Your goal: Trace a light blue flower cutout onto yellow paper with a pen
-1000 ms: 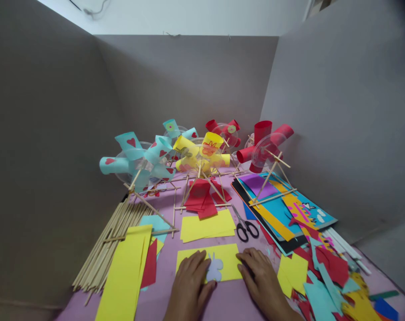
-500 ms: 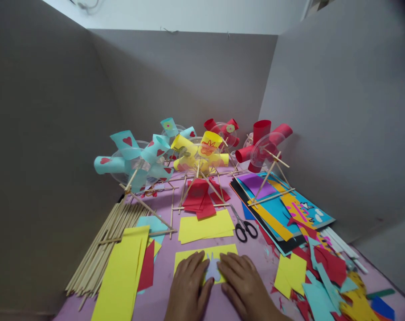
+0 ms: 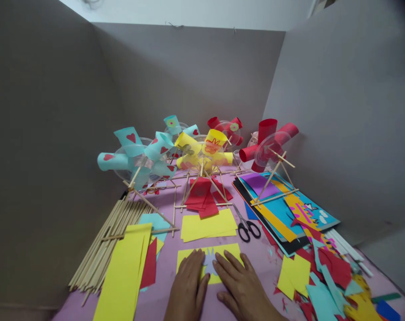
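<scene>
Left hand (image 3: 189, 287), right hand (image 3: 240, 287) flat, fingers released, pressing pale cutout (image 3: 209, 263) onto yellow sheet (image 3: 182, 257); scissors (image 3: 247, 226) near.

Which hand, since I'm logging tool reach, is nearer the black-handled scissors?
Right. The right hand lies flat on the yellow sheet just short of the scissors, apart from them; the left hand lies beside it, farther left.

Tall grey panels (image 3: 195, 80) close in the pink table (image 3: 165, 272) on the left, back and right. Above them runs a strip of white wall (image 3: 189, 11), softly lit.
</scene>
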The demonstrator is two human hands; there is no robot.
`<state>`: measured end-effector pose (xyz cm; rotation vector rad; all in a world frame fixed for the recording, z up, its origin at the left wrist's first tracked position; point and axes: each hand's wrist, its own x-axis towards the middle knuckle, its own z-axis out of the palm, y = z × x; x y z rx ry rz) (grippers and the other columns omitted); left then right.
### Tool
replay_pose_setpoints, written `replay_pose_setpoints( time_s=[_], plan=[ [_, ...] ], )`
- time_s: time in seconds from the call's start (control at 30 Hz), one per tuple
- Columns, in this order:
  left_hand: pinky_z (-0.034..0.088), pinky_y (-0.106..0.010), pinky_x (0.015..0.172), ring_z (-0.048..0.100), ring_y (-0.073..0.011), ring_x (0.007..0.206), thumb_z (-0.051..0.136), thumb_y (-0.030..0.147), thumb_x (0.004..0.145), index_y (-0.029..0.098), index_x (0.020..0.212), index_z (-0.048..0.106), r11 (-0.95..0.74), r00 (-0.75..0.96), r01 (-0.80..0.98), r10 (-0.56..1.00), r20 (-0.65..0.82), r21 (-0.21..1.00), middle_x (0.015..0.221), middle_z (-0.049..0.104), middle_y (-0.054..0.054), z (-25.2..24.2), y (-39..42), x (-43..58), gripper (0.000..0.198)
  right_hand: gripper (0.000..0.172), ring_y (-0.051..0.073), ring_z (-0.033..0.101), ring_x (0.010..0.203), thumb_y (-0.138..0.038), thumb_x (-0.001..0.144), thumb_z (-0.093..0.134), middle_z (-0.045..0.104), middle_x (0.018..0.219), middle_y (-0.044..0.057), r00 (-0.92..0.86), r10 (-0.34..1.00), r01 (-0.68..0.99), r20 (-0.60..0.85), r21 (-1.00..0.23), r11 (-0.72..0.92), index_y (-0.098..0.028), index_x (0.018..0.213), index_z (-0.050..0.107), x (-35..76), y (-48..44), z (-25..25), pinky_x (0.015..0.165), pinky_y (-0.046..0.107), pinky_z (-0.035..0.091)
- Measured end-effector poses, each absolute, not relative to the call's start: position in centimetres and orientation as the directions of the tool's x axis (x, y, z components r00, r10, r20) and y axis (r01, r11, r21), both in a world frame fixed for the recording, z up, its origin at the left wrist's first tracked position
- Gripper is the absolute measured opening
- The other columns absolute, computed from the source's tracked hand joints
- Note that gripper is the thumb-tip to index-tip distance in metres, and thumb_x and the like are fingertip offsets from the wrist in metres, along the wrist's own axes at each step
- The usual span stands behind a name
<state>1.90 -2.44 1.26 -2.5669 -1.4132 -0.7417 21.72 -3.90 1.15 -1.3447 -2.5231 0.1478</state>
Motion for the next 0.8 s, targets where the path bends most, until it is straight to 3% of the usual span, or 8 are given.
replay_pose_setpoints(
  time_s=[0.2,0.3,0.5,0.67,0.8],
  plan=[
    [0.054,-0.040,0.088,0.059,-0.0218,0.112,0.047,0.020,0.086,0.019,0.117,0.056,-0.556,0.433,0.813,0.774,0.461,0.170,0.121,0.065,-0.010,1.4,-2.5,1.9,0.032,0.056,0.034,0.042,0.127,-0.027,0.085,0.052,0.036,0.145,0.006,-0.548,0.830,0.795,0.107,-0.245,0.556,-0.022,0.138,0.035,21.7,-3.9,2.1,0.093,0.064,0.042],
    [0.053,-0.040,0.090,0.058,-0.0215,0.113,0.045,0.020,0.087,0.020,0.118,0.056,-0.525,0.398,0.828,0.797,0.454,0.195,0.122,0.064,-0.010,1.5,-2.4,1.1,0.033,0.055,0.033,0.043,0.126,-0.029,0.087,0.051,0.039,0.143,0.009,-0.507,0.836,0.799,0.211,-0.248,0.547,-0.021,0.138,0.034,22.4,-4.3,1.8,0.093,0.060,0.044],
    [0.051,-0.051,0.090,0.056,-0.0295,0.115,0.046,0.028,0.087,0.011,0.117,0.056,-0.394,0.277,0.893,0.862,0.425,0.218,0.123,0.061,-0.019,1.6,-2.3,-2.0,0.036,0.040,0.028,0.052,0.118,-0.031,0.088,0.051,0.057,0.128,0.013,-0.155,0.896,0.856,0.416,-0.396,0.332,-0.019,0.126,0.048,24.8,-4.3,0.3,0.093,0.048,0.046],
    [0.048,-0.053,0.093,0.052,-0.0305,0.119,0.051,0.033,0.084,0.016,0.120,0.056,-0.381,0.287,0.899,0.885,0.367,0.215,0.127,0.059,-0.015,1.9,-2.7,-2.7,0.040,0.043,0.033,0.050,0.120,-0.038,0.085,0.054,0.054,0.132,0.014,-0.227,0.885,0.891,0.407,-0.281,0.357,-0.020,0.124,0.050,24.9,-4.3,0.0,0.092,0.058,0.042],
    [0.045,-0.055,0.095,0.048,-0.0294,0.123,0.048,0.030,0.086,0.018,0.124,0.053,-0.390,0.315,0.893,0.898,0.308,0.225,0.134,0.054,-0.014,2.3,-2.9,-1.6,0.041,0.050,0.036,0.036,0.130,-0.036,0.088,0.050,0.038,0.144,0.014,-0.303,0.873,0.898,0.383,-0.191,0.395,-0.019,0.134,0.041,23.0,-4.4,1.3,0.094,0.064,0.037]
  ],
)
